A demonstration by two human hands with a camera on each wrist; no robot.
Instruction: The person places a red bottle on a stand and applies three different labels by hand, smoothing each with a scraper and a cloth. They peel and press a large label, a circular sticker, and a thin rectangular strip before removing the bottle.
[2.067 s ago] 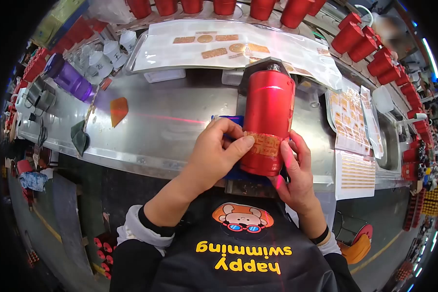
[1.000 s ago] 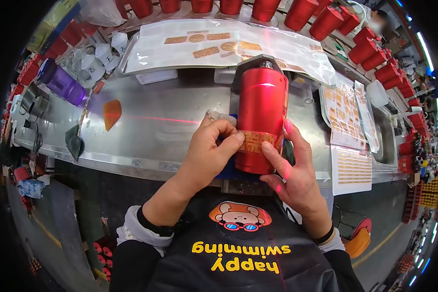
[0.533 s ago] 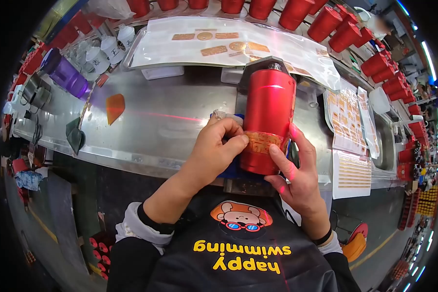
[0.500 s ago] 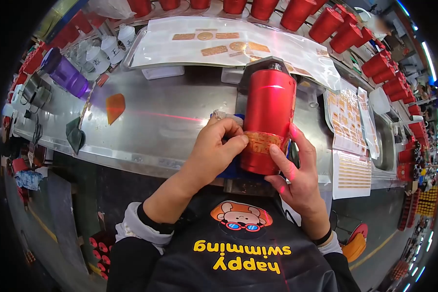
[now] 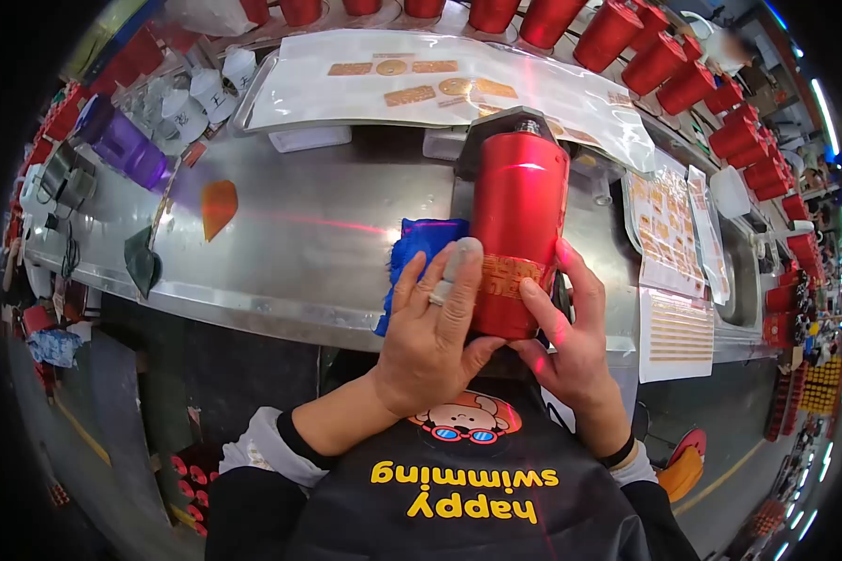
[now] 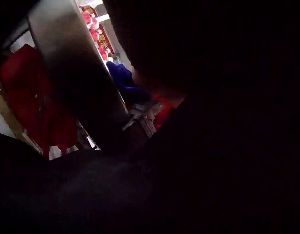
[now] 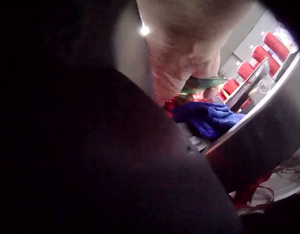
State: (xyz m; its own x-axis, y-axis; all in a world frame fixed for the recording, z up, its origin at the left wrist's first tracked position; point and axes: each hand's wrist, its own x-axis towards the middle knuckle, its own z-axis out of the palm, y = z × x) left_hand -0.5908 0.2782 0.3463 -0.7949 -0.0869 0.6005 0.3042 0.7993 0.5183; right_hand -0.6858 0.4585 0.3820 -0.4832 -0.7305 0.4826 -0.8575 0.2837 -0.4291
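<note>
A red bottle [image 5: 522, 196] lies with its neck pointing away from me and its base near the counter's front edge. Round its lower part runs a gold patterned decal [image 5: 502, 277]. My left hand [image 5: 430, 327] rests along the bottle's left side, fingers fairly straight, thumb by the base. Something grey-white [image 5: 451, 271] shows at its fingers. On the other side my right hand [image 5: 575, 327] holds the bottle, thumb on the decal and fingers along the side. A green flat piece [image 7: 203, 84] shows by the right fingers. The left wrist view is mostly dark.
A blue cloth [image 5: 412, 252] lies left of the bottle, and a dark angular block [image 5: 482, 140] stands behind its neck. Decal sheets [image 5: 346, 98] lie on a tray at the back. An orange flat piece [image 5: 219, 208] and a purple bottle [image 5: 122, 142] are at left.
My left hand has let go of its pinch at the decal's left edge and turned, fingers now extended along the bottle. My right thumb moved onto the decal earlier and stays there.
</note>
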